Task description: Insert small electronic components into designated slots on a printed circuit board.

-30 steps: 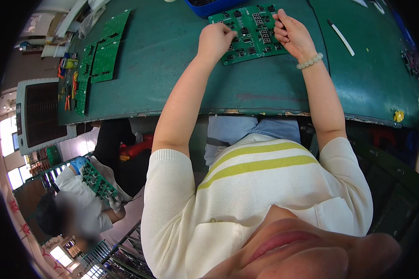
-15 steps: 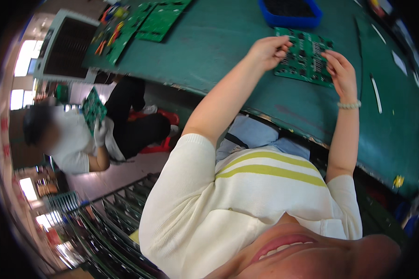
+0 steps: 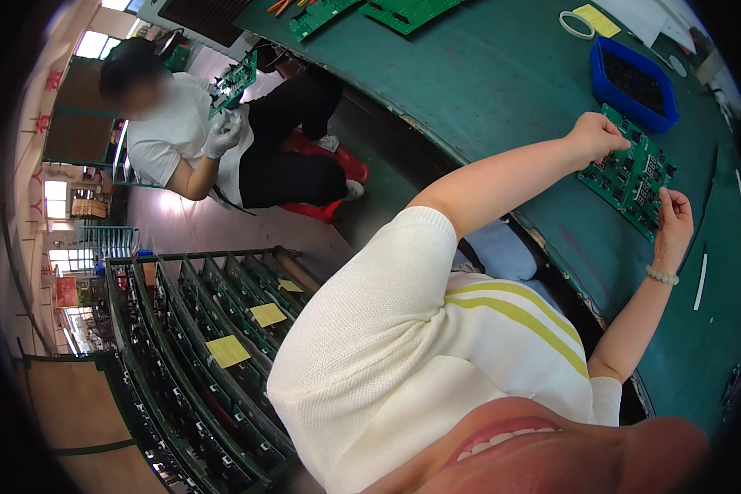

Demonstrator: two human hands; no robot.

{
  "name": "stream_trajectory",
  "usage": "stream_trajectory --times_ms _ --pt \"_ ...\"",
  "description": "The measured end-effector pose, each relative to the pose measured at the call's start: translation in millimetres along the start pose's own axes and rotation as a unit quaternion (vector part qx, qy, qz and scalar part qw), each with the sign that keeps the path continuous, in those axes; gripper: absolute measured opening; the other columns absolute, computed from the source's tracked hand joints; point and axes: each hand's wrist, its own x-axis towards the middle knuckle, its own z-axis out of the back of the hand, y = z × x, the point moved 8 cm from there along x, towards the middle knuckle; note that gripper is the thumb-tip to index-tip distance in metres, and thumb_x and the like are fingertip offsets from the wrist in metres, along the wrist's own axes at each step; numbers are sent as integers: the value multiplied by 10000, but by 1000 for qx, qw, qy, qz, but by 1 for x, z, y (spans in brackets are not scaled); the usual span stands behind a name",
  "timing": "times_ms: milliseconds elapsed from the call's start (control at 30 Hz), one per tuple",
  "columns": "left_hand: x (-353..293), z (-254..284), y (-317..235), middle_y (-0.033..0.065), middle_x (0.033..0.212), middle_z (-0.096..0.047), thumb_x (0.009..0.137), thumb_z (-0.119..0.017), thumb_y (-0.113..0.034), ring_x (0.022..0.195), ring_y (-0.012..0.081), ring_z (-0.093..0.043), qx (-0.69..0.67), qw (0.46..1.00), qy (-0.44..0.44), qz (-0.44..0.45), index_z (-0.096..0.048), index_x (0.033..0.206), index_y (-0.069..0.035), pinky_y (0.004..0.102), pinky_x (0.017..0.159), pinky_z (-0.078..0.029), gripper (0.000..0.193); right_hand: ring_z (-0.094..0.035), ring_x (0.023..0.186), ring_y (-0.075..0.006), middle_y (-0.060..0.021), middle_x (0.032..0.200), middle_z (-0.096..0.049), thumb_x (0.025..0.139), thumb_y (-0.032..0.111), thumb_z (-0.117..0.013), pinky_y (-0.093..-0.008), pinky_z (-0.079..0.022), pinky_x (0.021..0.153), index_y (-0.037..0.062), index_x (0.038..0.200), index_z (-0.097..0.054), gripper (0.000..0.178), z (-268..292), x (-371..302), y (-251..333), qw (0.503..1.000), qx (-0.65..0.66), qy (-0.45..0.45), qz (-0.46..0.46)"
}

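A green circuit board (image 3: pixel 626 174) with black parts and white digit displays lies on the green table in front of me. My left hand (image 3: pixel 598 138) is closed in a pinch over its left part; whatever the fingertips hold is too small to make out. At the board's right edge, my right hand (image 3: pixel 673 222), with a beaded bracelet on the wrist, has its thumb and fingers drawn together near a display. What is between them is hidden. Just beyond the board stands a blue bin (image 3: pixel 634 82) of small black parts.
Other green boards (image 3: pixel 407 12) lie at the table's far left. A tape roll (image 3: pixel 576 25) and a yellow note (image 3: pixel 597 20) are behind the bin. A seated co-worker (image 3: pixel 173 115) in gloves holds a board. To my left stands a rack (image 3: pixel 198 362) of boards.
The view has turned left, so the table and board appear further right and more of the rack shows. Both hands stay at the board, fingers still pinched.
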Motion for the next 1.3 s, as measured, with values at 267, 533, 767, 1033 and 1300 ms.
stream_trajectory --times_ms 267,533,767,1033,1300 --pt "11 6 -13 96 718 -666 677 -717 -165 623 153 -622 272 937 -22 -216 -696 809 -37 278 603 -499 186 -588 850 -96 -35 904 -661 752 105 -686 -213 -442 798 14 922 -668 194 -20 -5 25 985 -148 10 89" --pt "3 -24 -4 -18 524 -500 698 -715 -169 472 71 -452 324 928 44 -176 -703 852 -71 256 460 -383 183 -590 646 -125 -53 727 -626 715 31 -676 -240 -471 586 16 801 -656 89 -20 -26 49 968 -240 -15 72" --pt "2 -22 -19 35 557 -561 693 -686 -192 529 165 -549 476 856 -3 -200 -697 818 -88 308 527 -442 163 -552 689 -169 -46 764 -592 770 129 -620 -284 -444 632 56 806 -653 88 -55 -44 62 788 -424 23 446" --pt "4 -39 -23 143 740 -647 751 -648 -273 685 255 -641 545 804 48 -232 -687 813 -54 326 627 -486 231 -561 771 -263 -83 708 -561 633 109 -584 -376 -472 667 96 617 -604 28 -60 -40 41 767 -584 22 264" --pt "-11 -64 -32 129 659 -626 710 -667 -169 578 242 -596 609 748 68 -255 -668 767 0 337 562 -461 179 -491 817 -190 -23 754 -524 636 166 -601 -311 -406 661 115 598 -600 64 -65 -55 39 740 -614 -48 270"
